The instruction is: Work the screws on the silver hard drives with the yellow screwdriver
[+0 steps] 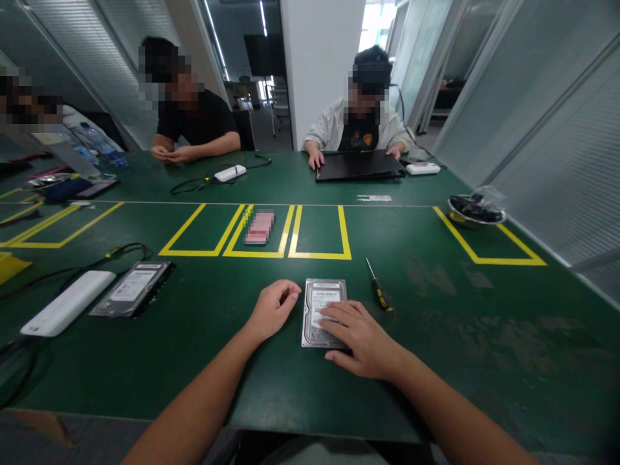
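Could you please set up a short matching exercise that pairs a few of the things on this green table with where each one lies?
Things:
1. hard drive
2. screwdriver
3. second hard drive
4. metal bowl

Places:
A. far right, at the corner of a yellow-taped box
B. under the fingers of the right hand
C. left side, beside a white power strip
D. just right of the nearest drive, lying apart from both hands

The left hand rests loosely curled on the table just left of the hard drive.

Pairs: 1-B, 2-D, 3-C, 4-A
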`<state>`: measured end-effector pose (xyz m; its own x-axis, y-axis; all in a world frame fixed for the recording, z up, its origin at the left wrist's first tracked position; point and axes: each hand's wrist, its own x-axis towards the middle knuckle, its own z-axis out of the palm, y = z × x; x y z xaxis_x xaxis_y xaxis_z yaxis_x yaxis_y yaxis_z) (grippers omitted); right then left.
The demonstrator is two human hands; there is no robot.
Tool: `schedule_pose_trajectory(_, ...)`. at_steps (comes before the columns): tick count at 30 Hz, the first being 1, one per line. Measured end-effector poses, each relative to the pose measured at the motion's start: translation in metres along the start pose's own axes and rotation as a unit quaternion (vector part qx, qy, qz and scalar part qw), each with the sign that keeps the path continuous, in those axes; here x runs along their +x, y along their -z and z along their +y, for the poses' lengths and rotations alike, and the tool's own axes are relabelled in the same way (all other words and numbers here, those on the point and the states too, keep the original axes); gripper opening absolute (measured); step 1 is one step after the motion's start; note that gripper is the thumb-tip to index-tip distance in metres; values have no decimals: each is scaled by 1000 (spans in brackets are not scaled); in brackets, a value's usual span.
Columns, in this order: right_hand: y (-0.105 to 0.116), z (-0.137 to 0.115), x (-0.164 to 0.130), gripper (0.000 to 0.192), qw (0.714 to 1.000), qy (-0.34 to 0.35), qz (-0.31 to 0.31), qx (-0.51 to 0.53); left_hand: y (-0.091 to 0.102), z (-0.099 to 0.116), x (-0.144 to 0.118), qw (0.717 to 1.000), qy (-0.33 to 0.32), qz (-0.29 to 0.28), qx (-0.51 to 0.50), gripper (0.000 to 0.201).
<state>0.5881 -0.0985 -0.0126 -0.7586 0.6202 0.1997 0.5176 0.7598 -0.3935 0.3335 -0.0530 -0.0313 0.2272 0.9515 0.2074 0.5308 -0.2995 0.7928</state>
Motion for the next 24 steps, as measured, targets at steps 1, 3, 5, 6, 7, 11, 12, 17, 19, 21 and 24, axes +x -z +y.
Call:
schedule_pose_trajectory(1,0,0,0,52,1000,0,-2,0,2,1,0,1000,-7,1,6,16)
schedule_pose_trajectory(3,1,0,0,51,1000,-3,-6,1,5,4,-1,1000,-17,8,15,15)
schedule_pose_trajectory(5,1,0,0,51,1000,-5,-9,2,8,7,-2,1000,-19,14,19,13)
schedule_pose_trajectory(6,2,0,0,51,1000,-5,-10,3,9,8,-3,1000,-18,16,17,12)
schedule_pose_trajectory(7,2,-1,0,51,1000,-5,-10,3,10,9,-3,1000,-18,16,14,12)
schedule_pose_trajectory(11,3,-1,0,51,1000,-5,-8,5,11,13,-4,999,-44,-16,27,16)
schedule_pose_trajectory(12,3,-1,1,50,1000,-4,-7,5,12,13,-4,998,-52,-27,34,17)
schedule_pose_trajectory(17,1,0,0,51,1000,1,1,5,11,15,-2,992,-84,-85,47,20)
schedule_pose_trajectory(19,1,0,0,51,1000,2,1,5,11,14,-2,988,-94,-115,50,19)
schedule_pose_trajectory(21,0,0,0,51,1000,1,-1,5,10,13,-1,984,-102,-137,57,19)
schedule_pose_trajectory(24,0,0,0,51,1000,0,-1,5,9,10,-1,978,-115,-158,68,18)
